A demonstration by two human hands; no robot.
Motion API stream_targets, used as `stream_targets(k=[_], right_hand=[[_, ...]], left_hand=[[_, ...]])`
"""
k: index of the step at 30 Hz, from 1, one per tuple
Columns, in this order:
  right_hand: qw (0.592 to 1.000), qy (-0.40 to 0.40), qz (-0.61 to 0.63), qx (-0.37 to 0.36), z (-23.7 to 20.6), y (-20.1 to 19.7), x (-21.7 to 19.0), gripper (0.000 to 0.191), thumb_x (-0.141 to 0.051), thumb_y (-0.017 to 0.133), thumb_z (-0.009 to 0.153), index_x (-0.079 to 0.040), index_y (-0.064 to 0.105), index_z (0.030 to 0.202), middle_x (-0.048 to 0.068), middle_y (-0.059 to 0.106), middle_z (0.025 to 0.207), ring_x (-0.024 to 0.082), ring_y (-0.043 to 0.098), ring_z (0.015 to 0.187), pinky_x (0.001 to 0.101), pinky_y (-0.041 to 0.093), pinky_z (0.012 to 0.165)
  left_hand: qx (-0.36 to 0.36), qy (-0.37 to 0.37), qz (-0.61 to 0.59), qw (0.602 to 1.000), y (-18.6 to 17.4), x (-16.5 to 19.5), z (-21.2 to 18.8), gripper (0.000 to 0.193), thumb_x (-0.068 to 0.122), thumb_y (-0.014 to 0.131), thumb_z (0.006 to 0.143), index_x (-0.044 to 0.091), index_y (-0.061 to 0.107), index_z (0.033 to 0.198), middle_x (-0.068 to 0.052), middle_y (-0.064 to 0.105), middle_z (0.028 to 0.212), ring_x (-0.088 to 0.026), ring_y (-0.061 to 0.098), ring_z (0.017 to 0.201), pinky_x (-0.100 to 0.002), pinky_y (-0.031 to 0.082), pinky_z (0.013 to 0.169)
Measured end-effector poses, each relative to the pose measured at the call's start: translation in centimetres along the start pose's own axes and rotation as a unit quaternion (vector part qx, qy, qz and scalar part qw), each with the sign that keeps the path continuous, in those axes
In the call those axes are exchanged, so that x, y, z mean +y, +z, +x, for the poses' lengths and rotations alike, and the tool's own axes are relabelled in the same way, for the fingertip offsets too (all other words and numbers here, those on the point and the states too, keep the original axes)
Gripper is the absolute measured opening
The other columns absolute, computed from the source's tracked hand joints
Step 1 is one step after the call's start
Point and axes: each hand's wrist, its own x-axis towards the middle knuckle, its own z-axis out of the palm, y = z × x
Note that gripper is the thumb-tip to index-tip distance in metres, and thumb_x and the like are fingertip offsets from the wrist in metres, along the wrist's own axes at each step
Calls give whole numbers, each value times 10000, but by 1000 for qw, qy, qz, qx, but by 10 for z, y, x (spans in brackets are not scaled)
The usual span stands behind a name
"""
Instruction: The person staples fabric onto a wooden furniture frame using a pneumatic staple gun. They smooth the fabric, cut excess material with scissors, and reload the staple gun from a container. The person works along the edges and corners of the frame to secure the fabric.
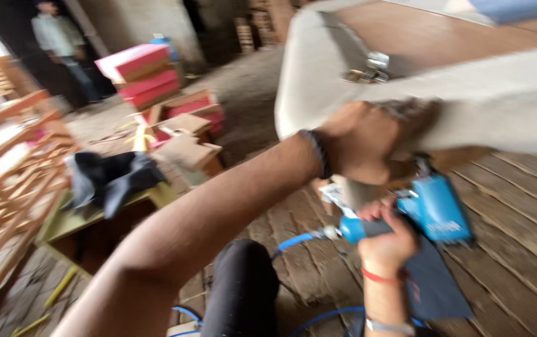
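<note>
My left hand (368, 143) grips the edge of a pale beige fabric-covered panel (499, 106) and pulls the cloth over its wooden frame. A dark band sits on that wrist. My right hand (384, 240) holds a blue pneumatic staple gun (434, 209) just below the left hand, its nose pointing up at the fabric edge. A blue air hose (293, 242) runs from the gun's handle down past my dark-trousered knee (243, 281). A red thread circles the right wrist.
Wooden frames (6, 181) are stacked at the left. A dark cloth (109, 178) lies on a low bench. Pink and red cushioned blocks (140, 72) and cardboard pieces (187, 150) sit behind. A person (62, 50) stands far left. The floor is brick.
</note>
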Motion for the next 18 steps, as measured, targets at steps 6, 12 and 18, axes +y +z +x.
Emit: stream_targets(k=[6, 12, 18], right_hand=[[980, -54, -106, 161, -22, 61, 8, 193, -198, 744, 863, -95, 621, 971, 59, 629, 892, 208, 569, 825, 407, 449, 795], [981, -151, -102, 67, -40, 111, 9, 302, -288, 812, 982, -71, 652, 1120, 15, 633, 1099, 168, 586, 1082, 369, 463, 1032], [966, -157, -147, 145, -47, 139, 5, 249, -149, 804, 875, -122, 624, 1046, -15, 638, 1085, 155, 602, 1089, 357, 489, 1046]], left_hand=[[-140, -96, -425, 889, 44, -93, 14, 677, 538, 400, 1009, 150, 470, 1560, -48, 609, 1531, -206, 645, 1365, -355, 398, 1231], [-101, 13, -389, 916, 83, -103, 17, 601, 421, 317, 1109, 74, 363, 1597, -59, 359, 1684, -203, 315, 1572, -332, 175, 1308], [-80, 33, -320, 943, 73, -83, 7, 608, 456, 222, 1122, 113, 306, 1618, -59, 320, 1691, -227, 314, 1566, -363, 198, 1302]])
